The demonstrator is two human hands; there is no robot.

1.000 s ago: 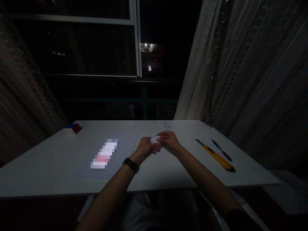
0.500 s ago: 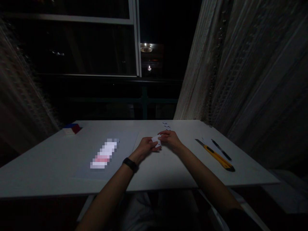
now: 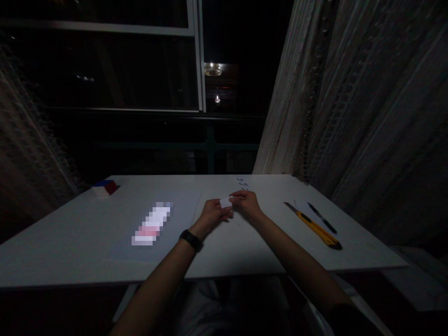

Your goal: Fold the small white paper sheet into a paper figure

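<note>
Between my two hands, just over the middle of the white table (image 3: 241, 252), is a small piece of white paper (image 3: 226, 202). My left hand (image 3: 212, 211), with a dark band on its wrist, grips the paper from the left. On the other side, my right hand (image 3: 247, 202) pinches the paper's right edge with thumb and fingers. Part of the paper is hidden by the fingers. Just beyond my right hand, several small pieces with dark marks (image 3: 242, 183) lie on the table.
At right lie a yellow utility knife (image 3: 317, 227), blade out, and a black pen (image 3: 322, 218) beside a pale paper strip. A bright, pixelated screen-like object (image 3: 152, 224) rests on a large sheet (image 3: 185, 210) at left. A Rubik's-type cube (image 3: 104, 187) sits far left.
The paper between my hands has turned or folded and now shows a smaller white face, its dark mark out of sight. Both hands have stayed nearly in place.
</note>
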